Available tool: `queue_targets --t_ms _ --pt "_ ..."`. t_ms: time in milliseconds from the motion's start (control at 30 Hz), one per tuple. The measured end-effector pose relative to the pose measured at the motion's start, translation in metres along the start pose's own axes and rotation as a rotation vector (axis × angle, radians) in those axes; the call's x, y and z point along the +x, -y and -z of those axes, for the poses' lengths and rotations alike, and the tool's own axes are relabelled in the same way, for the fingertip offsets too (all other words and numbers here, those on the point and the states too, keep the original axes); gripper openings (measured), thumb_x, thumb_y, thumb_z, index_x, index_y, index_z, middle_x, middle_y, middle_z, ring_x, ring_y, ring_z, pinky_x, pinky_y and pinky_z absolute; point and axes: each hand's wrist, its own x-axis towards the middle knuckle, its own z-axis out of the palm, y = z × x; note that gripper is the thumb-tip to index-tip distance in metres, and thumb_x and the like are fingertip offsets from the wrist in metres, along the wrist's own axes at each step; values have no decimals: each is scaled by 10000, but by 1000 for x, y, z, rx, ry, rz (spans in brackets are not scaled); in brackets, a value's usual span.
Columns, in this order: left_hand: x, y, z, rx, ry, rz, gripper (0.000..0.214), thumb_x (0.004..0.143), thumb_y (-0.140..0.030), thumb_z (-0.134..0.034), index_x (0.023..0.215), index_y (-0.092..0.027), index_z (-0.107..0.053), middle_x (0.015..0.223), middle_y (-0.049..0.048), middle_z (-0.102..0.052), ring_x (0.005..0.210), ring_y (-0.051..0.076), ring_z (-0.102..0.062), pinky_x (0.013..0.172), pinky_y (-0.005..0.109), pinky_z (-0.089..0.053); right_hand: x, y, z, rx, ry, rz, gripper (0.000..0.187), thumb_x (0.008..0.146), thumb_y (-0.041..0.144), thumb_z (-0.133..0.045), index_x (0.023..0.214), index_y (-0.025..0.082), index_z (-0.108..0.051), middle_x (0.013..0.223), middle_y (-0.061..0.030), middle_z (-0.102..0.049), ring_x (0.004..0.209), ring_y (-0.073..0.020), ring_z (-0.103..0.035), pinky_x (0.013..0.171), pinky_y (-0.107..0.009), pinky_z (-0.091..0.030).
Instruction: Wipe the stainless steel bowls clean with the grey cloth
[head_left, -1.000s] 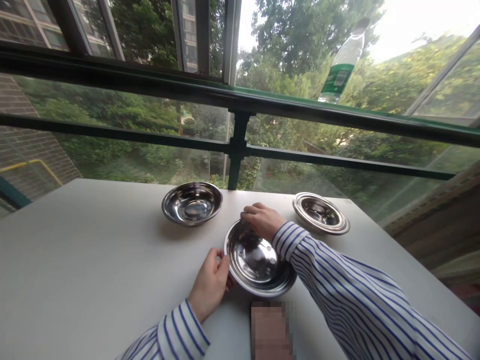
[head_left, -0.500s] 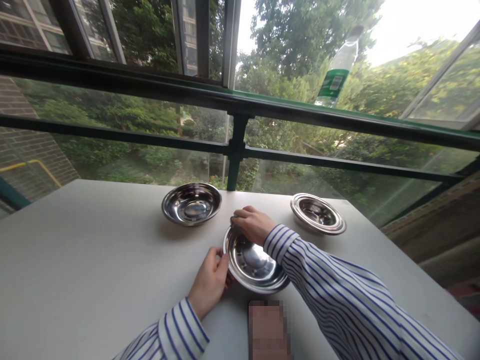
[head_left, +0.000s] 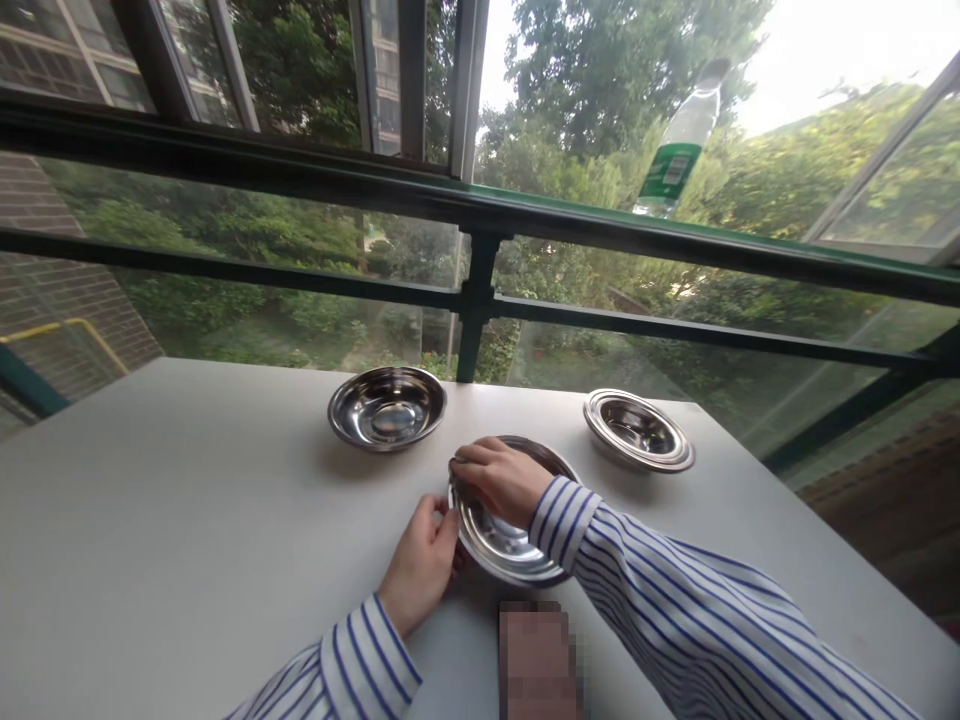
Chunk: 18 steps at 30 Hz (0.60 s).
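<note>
A shiny stainless steel bowl (head_left: 517,565) sits near the middle of the white table, tilted slightly. My left hand (head_left: 424,555) is closed on its left rim, thumb on top and the other fingers partly hidden beneath. Reaching across the bowl, my right hand (head_left: 502,482) has its fingers curled over the upper left rim. Its fingertips are hard to make out, and it covers part of the bowl's inside. Both sleeves are striped blue and white.
A second steel bowl (head_left: 388,440) stands at the back left of the table (head_left: 187,520). Stacked steel bowls (head_left: 637,462) stand at the back right. A blurred phone-like object (head_left: 536,660) lies in front. On the green railing (head_left: 585,228) is a plastic bottle (head_left: 671,170).
My right hand has slid down and a little left along the rim, so the bowl's far edge now shows. My left hand has stayed at the left rim.
</note>
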Motion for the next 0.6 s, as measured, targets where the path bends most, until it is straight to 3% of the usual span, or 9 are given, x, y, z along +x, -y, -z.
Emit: queue_targets --t_ms 433,600 --pt "4 4 6 -20 49 -15 289 784 -478 -473 814 -194 -427 466 -45 -526 431 130 -503 419 233 -374 -1 5 0 64 -18 -5 254 853 141 -482 1063 146 -626 1111 -111 -590 954 -198 -518 869 -317 -424" --pt "2 -1 6 -50 41 -5 266 772 -453 -487 795 -195 -426 454 -61 -501 405 118 -473 407 229 -357 -2 10 -1 88 2 72 268 842 159 -516 1088 185 -620 1131 -79 -591 982 -187 -511 888 -305 -419"
